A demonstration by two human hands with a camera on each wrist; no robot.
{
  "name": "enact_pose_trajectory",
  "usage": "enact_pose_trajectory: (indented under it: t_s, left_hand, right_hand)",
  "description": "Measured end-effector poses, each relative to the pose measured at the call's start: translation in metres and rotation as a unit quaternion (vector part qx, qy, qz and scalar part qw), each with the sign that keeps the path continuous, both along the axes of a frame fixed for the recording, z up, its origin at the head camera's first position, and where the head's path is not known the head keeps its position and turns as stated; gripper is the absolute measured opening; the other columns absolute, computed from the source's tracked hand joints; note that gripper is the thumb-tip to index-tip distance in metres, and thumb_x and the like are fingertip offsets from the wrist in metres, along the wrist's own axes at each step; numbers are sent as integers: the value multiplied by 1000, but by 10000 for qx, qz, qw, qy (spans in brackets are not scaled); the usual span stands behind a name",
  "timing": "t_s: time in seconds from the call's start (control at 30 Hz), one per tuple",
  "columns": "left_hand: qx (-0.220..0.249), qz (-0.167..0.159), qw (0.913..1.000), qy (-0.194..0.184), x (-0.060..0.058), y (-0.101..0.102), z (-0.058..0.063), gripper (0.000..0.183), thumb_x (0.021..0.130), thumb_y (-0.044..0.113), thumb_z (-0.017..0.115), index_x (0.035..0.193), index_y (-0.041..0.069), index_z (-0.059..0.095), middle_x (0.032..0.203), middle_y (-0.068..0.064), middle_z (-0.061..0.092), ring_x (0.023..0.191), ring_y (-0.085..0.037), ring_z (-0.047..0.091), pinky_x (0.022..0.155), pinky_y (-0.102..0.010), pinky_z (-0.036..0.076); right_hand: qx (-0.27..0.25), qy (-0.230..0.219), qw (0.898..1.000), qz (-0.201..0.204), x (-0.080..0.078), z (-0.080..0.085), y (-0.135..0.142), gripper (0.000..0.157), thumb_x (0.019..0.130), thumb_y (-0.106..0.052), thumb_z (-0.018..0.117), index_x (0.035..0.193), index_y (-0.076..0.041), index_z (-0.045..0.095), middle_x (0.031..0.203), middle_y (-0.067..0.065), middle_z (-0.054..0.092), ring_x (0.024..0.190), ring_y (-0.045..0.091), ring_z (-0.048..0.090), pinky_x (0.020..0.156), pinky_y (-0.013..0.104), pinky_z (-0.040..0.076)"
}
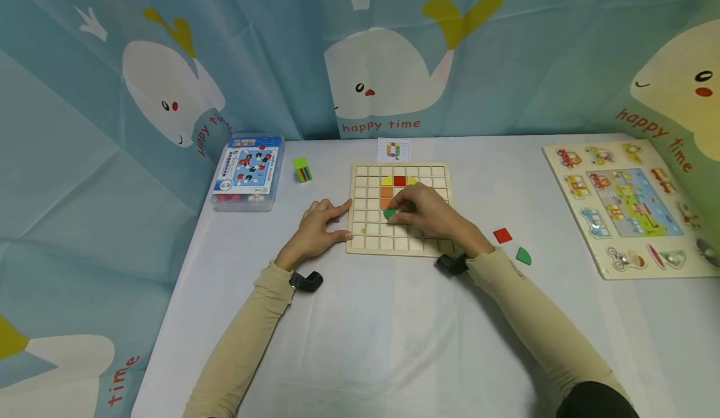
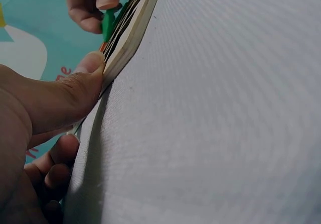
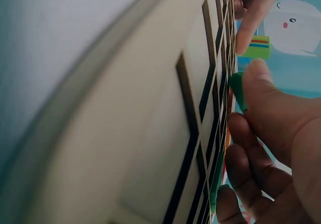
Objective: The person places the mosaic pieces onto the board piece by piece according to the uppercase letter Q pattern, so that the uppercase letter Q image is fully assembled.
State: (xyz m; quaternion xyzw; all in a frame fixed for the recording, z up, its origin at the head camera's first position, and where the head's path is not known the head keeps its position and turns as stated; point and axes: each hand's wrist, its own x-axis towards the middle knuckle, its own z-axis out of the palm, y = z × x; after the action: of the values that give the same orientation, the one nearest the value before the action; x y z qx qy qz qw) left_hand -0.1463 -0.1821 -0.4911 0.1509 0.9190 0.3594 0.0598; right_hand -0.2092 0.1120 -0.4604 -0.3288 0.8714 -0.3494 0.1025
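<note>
Pinching a green piece (image 1: 389, 214) between thumb and fingertips, the person's right hand (image 1: 425, 210) is low over a square board (image 1: 372, 243) of pale, smooth wood, ruled into small square cells. The piece is just below two flat orange squares (image 1: 386, 197) set one above the other; whether it touches the wood cannot be told. Above them sit a yellow piece (image 1: 387, 181) and a glossy red square (image 1: 400, 181).

The left hand (image 1: 316, 229) has thumb and forefinger spread apart, their tips against the board's left edge — a rounded wooden rim — while its other fingers bend loosely.

Right of the board, on white woven cloth (image 1: 360, 343), lie a loose red square (image 1: 503, 235) and a green quarter-round (image 1: 524, 256). Behind the board is a printed paper card (image 1: 393, 150); farther left, a clear plastic box (image 1: 247, 171).
</note>
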Motion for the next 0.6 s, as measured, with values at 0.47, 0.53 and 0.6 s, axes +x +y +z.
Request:
enact_pose_trajectory:
  t_s: [0.47, 0.53, 0.6]
  left_hand:
    - [-8, 30, 10000, 25, 1, 0, 1, 79, 89, 29, 86, 158, 14, 51, 95, -4, 49, 89, -19, 35, 85, -36, 24]
    - [-7, 39, 10000, 14, 1, 1, 2, 79, 89, 28, 86, 158, 14, 51, 95, -4, 49, 89, -19, 35, 85, -36, 24]
    - [-6, 53, 10000, -10, 1, 2, 2, 79, 89, 28, 86, 158, 15, 51, 95, -4, 49, 89, -19, 35, 85, -36, 24]
  right_hand:
    - [352, 465, 9982, 170, 1, 0, -9, 25, 87, -24, 90, 103, -6, 81, 101, 6, 79, 97, 27, 67, 110, 52, 43]
    - [416, 461, 9980, 134, 1, -1, -9, 26, 87, -24, 90, 104, -6, 81, 101, 6, 79, 100, 28, 66, 111, 53, 42]
    - [439, 479, 9978, 108, 1, -1, -8, 27, 87, -25, 90, 105, -6, 81, 101, 6, 78, 100, 28, 66, 110, 53, 43]
